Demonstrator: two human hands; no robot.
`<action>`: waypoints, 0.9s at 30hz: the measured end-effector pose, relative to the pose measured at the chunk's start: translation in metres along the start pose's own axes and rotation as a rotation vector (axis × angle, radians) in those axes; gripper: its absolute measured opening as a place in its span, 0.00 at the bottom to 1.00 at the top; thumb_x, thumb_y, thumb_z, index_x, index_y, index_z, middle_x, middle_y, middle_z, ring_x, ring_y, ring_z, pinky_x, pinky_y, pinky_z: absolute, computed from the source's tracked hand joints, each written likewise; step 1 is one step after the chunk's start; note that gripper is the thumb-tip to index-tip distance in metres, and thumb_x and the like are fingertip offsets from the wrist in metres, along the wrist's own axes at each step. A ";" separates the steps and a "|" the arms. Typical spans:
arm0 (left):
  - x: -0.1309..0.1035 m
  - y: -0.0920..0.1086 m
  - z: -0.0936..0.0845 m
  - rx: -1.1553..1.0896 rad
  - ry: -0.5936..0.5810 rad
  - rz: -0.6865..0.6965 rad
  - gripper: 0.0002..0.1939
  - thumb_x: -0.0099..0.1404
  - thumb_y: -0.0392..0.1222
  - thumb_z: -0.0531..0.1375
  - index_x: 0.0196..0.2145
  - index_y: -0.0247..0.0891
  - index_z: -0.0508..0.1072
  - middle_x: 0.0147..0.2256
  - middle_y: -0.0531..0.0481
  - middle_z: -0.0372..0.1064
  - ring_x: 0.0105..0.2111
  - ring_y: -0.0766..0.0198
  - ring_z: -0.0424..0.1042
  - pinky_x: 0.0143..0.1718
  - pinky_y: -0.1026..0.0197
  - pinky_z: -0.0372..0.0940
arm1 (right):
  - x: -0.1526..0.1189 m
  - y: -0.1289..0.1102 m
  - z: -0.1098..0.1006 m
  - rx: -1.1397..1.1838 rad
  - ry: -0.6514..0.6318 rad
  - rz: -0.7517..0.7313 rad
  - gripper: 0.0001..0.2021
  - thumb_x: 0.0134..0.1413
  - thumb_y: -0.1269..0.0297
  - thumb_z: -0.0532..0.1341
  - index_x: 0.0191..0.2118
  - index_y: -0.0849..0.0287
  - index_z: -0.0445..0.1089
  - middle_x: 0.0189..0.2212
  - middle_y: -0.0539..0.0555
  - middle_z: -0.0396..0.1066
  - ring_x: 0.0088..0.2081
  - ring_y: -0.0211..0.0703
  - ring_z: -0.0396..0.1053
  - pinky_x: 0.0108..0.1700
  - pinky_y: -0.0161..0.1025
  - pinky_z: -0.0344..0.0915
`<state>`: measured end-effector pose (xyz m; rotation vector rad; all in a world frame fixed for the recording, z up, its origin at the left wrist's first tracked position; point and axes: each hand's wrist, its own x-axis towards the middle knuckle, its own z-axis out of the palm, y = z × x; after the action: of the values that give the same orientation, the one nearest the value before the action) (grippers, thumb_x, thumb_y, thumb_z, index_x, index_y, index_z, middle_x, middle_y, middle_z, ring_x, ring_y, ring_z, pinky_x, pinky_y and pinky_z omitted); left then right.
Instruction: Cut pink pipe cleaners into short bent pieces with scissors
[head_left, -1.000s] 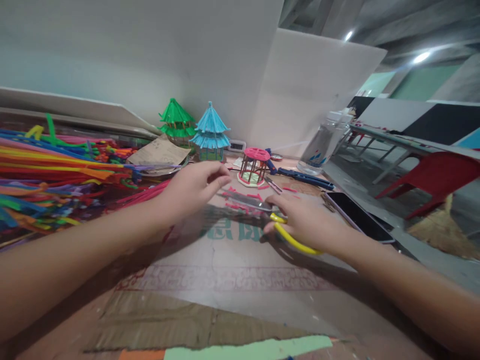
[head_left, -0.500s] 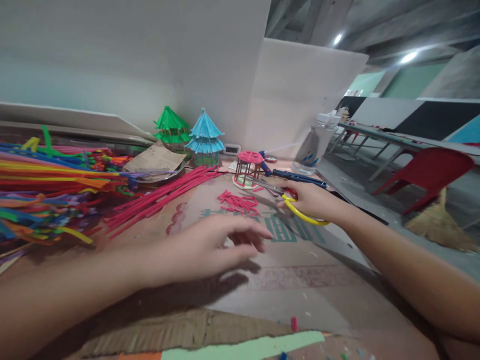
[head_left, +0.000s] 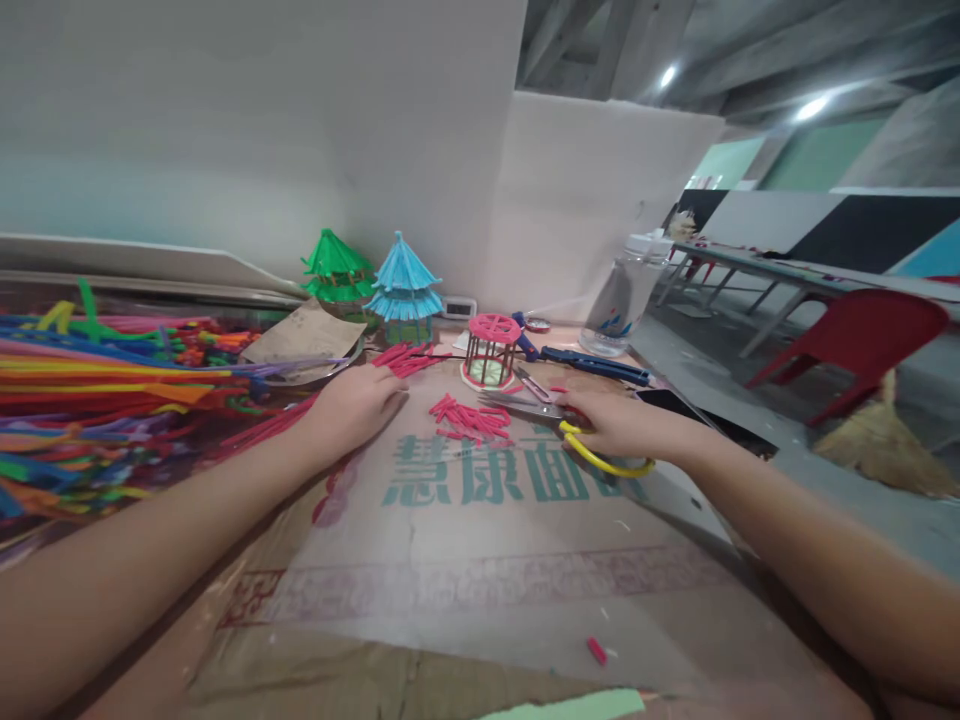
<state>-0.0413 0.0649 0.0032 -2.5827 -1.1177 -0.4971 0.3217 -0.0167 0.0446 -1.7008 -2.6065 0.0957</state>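
My left hand (head_left: 358, 408) lies over a bundle of long pink pipe cleaners (head_left: 405, 359), its fingers curled down on them and partly hidden. Scissors (head_left: 606, 455) with yellow handles are in my right hand (head_left: 626, 422), blades pointing left above the cardboard. Beneath and left of the blades is a small heap of short cut pink pieces (head_left: 469, 420). Just behind the heap stands a little round frame (head_left: 491, 350) with a pink top, brown posts and a pale base.
A green-roofed model (head_left: 335, 265) and a blue-roofed model (head_left: 405, 285) stand against the wall. Multicoloured pipe cleaners (head_left: 97, 370) fill the left side. A clear bottle (head_left: 622, 300), a dark blue tool (head_left: 592, 365) and a phone (head_left: 675, 408) lie toward the right.
My left hand has moved left and away from me, from above the cardboard onto the pink bundle. My right hand still holds the scissors, and the view has shifted slightly.
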 end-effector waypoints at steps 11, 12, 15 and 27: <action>0.001 -0.009 0.017 -0.139 -0.052 -0.017 0.17 0.70 0.41 0.49 0.42 0.34 0.77 0.40 0.41 0.74 0.41 0.53 0.72 0.45 0.52 0.66 | -0.005 0.016 -0.032 0.097 -0.013 0.128 0.16 0.60 0.58 0.56 0.50 0.53 0.74 0.40 0.54 0.77 0.37 0.45 0.73 0.37 0.36 0.63; 0.001 -0.009 0.016 -0.147 -0.059 -0.020 0.17 0.70 0.41 0.49 0.42 0.35 0.77 0.40 0.41 0.74 0.41 0.53 0.72 0.45 0.52 0.66 | -0.002 0.023 -0.031 0.089 0.072 0.197 0.15 0.60 0.59 0.56 0.49 0.54 0.74 0.39 0.55 0.78 0.37 0.45 0.72 0.37 0.36 0.63; 0.002 -0.009 0.015 -0.152 -0.087 -0.021 0.18 0.71 0.42 0.48 0.43 0.35 0.76 0.40 0.41 0.74 0.41 0.53 0.72 0.45 0.52 0.66 | 0.006 0.041 -0.018 0.090 0.236 0.315 0.14 0.60 0.60 0.56 0.46 0.56 0.75 0.39 0.55 0.78 0.38 0.45 0.72 0.38 0.37 0.63; 0.004 -0.003 0.015 -0.117 -0.092 -0.045 0.18 0.69 0.41 0.49 0.43 0.34 0.76 0.41 0.39 0.74 0.42 0.51 0.72 0.46 0.51 0.65 | 0.037 0.048 0.018 0.013 0.130 0.181 0.08 0.60 0.69 0.57 0.38 0.62 0.74 0.39 0.60 0.75 0.39 0.46 0.72 0.41 0.37 0.60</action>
<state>-0.0380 0.0759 -0.0083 -2.7110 -1.2131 -0.4704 0.3498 0.0354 0.0233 -1.8680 -2.3520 0.0050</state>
